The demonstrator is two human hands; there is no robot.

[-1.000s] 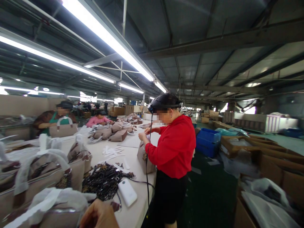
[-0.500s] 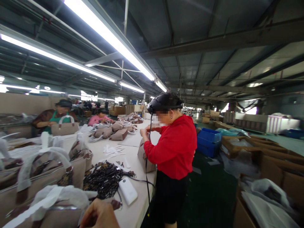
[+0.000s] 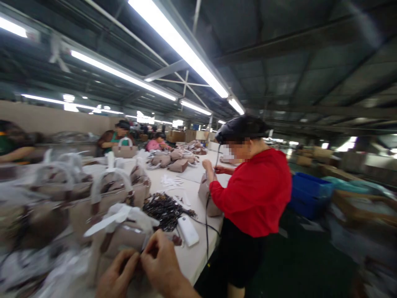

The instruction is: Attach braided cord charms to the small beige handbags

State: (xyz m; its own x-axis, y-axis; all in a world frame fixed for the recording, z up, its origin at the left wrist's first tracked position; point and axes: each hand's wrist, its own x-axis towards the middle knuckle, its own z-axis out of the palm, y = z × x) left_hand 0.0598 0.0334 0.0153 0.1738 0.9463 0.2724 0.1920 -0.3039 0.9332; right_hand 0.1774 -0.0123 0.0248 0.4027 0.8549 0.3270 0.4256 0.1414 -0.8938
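Both of my hands are at the bottom of the view, close together over a beige handbag whose handles are wrapped in white paper. My left hand has its fingers curled and pinched at the bag's front. My right hand pinches toward the same spot, fingertips meeting those of the left. What sits between the fingers is too small and blurred to name. The bag stands near the front edge of a long white table.
A white power bank and a pile of dark chain straps lie just beyond the bag. More wrapped handbags crowd the left. A person in a red top stands at the table on the right. Blue crates sit on the floor.
The view has swung left and down. Only one hand showed at the bottom edge before; now both are in view, pinching at the handbag. The person in red keeps working on a bag.
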